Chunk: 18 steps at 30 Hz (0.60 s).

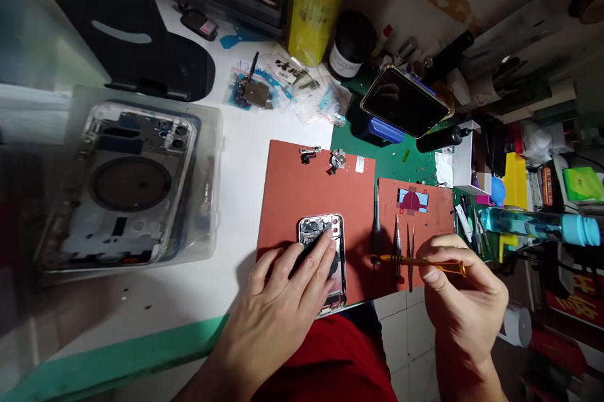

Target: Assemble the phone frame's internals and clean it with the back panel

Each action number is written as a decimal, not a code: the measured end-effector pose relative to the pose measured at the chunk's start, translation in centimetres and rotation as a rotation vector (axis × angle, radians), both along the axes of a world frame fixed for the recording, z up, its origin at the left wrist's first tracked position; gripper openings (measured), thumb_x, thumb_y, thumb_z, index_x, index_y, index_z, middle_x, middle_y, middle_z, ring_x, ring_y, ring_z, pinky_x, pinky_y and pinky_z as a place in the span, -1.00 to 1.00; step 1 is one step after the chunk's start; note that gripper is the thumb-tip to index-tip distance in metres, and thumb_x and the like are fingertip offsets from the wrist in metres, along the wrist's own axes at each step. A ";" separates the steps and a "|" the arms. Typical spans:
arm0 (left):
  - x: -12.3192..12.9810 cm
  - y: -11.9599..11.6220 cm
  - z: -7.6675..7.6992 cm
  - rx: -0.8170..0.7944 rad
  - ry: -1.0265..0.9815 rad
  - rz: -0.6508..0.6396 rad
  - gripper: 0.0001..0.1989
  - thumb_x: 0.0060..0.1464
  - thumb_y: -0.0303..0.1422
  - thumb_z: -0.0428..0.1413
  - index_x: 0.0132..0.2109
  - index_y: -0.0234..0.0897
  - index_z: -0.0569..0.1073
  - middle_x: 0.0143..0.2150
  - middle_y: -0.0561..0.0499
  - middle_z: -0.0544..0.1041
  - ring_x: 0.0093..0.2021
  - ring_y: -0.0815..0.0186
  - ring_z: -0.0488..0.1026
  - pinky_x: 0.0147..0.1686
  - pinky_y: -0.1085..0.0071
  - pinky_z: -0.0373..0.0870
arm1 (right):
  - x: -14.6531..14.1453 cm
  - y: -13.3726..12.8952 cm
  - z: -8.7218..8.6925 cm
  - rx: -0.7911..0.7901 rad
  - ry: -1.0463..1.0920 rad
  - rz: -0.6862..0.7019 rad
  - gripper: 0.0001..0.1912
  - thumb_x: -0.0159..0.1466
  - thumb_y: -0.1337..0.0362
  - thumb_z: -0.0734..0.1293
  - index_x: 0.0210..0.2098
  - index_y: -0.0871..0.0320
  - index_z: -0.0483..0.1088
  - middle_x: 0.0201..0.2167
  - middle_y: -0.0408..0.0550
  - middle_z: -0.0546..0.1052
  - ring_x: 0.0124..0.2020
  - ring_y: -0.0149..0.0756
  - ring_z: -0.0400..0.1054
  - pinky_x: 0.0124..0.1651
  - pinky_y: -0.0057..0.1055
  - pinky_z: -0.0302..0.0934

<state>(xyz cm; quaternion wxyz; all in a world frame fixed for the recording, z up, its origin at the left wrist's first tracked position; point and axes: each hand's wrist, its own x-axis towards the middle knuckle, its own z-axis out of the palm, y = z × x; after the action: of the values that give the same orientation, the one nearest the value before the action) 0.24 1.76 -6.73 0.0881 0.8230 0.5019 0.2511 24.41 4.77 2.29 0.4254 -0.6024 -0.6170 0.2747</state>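
My left hand (295, 285) lies flat over an opened phone (338, 263), its fingers stretched across the exposed internals. The phone rests on a reddish-brown mat (302, 191) near the bench's front edge; part of its inside is hidden under the fingers. To the right, my right hand (465, 285) pinches a slim gold-orange screwdriver (410, 261) held sideways, with its dark tip pointing left toward the phone. Beneath and beyond it lie a dark-handled screwdriver (376, 226), a silver screwdriver (398, 241) and tweezers (411, 251).
Small phone parts (337, 160) sit at the mat's far edge. A larger phone housing (132, 185) lies on a clear plastic box (214, 175) at left. Behind are a yellow can (314, 9), a black jar (352, 43) and a propped phone (406, 100). A blue bottle (533, 226) is at right.
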 end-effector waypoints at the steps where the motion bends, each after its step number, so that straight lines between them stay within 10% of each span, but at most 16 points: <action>1: 0.1 0.0 0.0 0.000 -0.004 0.007 -0.55 0.50 -0.24 0.08 0.37 -0.36 0.49 0.44 0.07 0.48 0.15 -0.01 0.41 0.10 -0.03 0.28 | 0.0 -0.1 -0.2 0.003 0.011 0.000 -0.88 0.29 0.41 0.56 -0.22 0.10 0.62 -0.29 -0.05 0.59 -0.28 -0.20 0.56 -0.33 -0.32 0.50; 11: 0.1 -0.2 -0.8 0.050 -0.056 0.008 -0.59 0.50 -0.29 0.09 0.36 -0.34 0.50 0.40 0.08 0.52 0.16 0.00 0.44 0.14 -0.02 0.27 | -1.7 -0.6 -1.2 -0.015 0.112 -0.146 -0.77 0.38 0.40 0.53 0.00 0.11 0.56 -0.25 -0.06 0.74 -0.24 -0.18 0.73 -0.22 -0.36 0.68; 18: 0.4 -0.3 -0.7 0.038 -0.065 0.030 -0.64 0.50 -0.30 0.09 0.28 -0.36 0.56 0.39 0.04 0.54 0.17 -0.01 0.43 0.18 -0.05 0.26 | -2.6 0.4 -1.1 0.275 -0.305 0.175 -0.40 0.29 0.59 0.53 0.26 0.08 0.50 -0.10 -0.05 0.74 -0.19 -0.21 0.72 -0.12 -0.33 0.70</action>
<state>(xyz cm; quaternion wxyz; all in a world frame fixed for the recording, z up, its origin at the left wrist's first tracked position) 0.68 1.50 -7.40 0.0849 0.8082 0.5064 0.2883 21.85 5.12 1.18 0.3799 -0.5172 -0.7559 0.1297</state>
